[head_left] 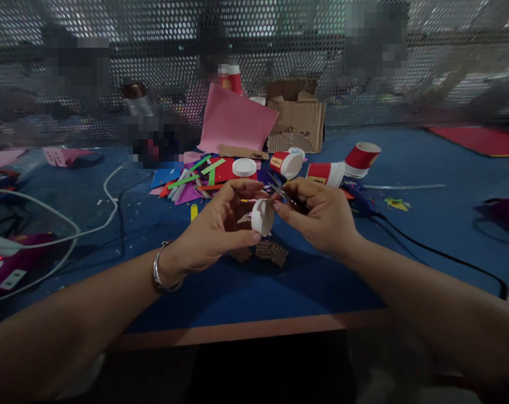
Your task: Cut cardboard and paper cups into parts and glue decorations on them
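Between the thumb and fingers of my left hand [218, 221] is a short white round piece [262, 219], which looks like the cut-off bottom of a paper cup. My right hand [328, 216] is closed around a pair of scissors [285, 193]. Their blades point up and left, just above the white piece; whether they touch it I cannot tell. Brown corrugated cardboard scraps [271, 252] lie on the table below my hands. Behind them a similar white round piece [244, 167] rests on coloured paper.
Red-and-white paper cups [362, 159] stand and lie beyond my right hand. Coloured paper strips [183, 182], a pink sheet [237, 119] and a cardboard box [296, 123] are farther back, before a perforated metal screen [246, 33]. Cables cross the blue table [187, 311] on both sides.
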The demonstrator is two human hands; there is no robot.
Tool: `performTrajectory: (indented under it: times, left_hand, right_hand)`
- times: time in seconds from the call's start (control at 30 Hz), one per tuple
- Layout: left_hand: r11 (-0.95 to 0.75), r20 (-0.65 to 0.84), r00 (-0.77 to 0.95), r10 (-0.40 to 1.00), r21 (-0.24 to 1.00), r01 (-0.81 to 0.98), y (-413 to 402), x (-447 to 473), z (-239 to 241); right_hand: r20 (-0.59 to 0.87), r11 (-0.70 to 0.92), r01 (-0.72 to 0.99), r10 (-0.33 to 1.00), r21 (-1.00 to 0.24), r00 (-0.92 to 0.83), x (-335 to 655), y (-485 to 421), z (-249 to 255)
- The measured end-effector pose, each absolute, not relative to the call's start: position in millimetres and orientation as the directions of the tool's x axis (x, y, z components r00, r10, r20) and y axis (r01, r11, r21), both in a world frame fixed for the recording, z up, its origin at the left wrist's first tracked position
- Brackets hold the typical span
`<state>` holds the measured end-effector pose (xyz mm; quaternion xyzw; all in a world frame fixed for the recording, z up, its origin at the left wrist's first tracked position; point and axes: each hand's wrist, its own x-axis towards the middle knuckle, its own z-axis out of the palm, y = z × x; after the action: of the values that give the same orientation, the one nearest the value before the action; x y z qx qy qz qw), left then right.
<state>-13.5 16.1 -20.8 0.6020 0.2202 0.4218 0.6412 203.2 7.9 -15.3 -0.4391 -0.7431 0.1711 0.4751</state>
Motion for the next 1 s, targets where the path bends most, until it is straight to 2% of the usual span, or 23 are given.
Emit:
performTrajectory:
  times: [0.07,0.2,0.27,0.37,0.53,0.7,0.8,0.83,0.9,1.0]
  left_hand:
    - [-0.103,0.226,0.571,0.789,0.965,-0.239,16,-13,-22]
    - [-0.097,0.136,0.601,0.788,0.991,-0.097,13,-13,-21]
    - [-0.221,0.222,0.547,0.807,0.973,-0.069,12,-12,-21]
    - [-0.451,0.428,0.429,0.795,0.891,-0.052,12,-11,-23]
    - [-0.685,0.666,0.308,0.679,0.726,-0.062,9,-8,-29]
    - [-0.775,0.733,0.307,0.607,0.632,0.021,7,-9,-32]
    - [-0.839,0.782,0.327,0.531,0.538,0.075,7,-9,-35]
    - [-0.830,0.767,0.345,0.541,0.552,0.075,7,-9,-35]
    - [-0.744,0.678,0.391,0.622,0.667,0.027,6,-9,-35]
    - [-0.431,0.432,0.457,0.778,0.895,-0.112,4,-8,-32]
  right_hand:
    - [0.554,0.556,0.496,0.815,-0.667,-0.170,203,7,-15]
    - [0.555,0.558,0.493,0.814,-0.667,-0.172,203,7,-14]
    - [0.553,0.551,0.465,0.820,-0.693,-0.148,203,8,-13]
    - [0.516,0.526,0.415,0.844,-0.743,-0.146,203,10,-13]
    - [0.447,0.479,0.356,0.877,-0.802,-0.173,201,12,-15]
    - [0.406,0.444,0.274,0.895,-0.853,-0.186,198,9,-16]
    - [0.448,0.480,0.313,0.877,-0.819,-0.172,198,8,-15]
    - [0.470,0.496,0.336,0.868,-0.800,-0.162,198,8,-14]
    - [0.513,0.524,0.380,0.847,-0.762,-0.141,198,7,-13]
    - [0.568,0.566,0.429,0.811,-0.704,-0.140,199,6,-12]
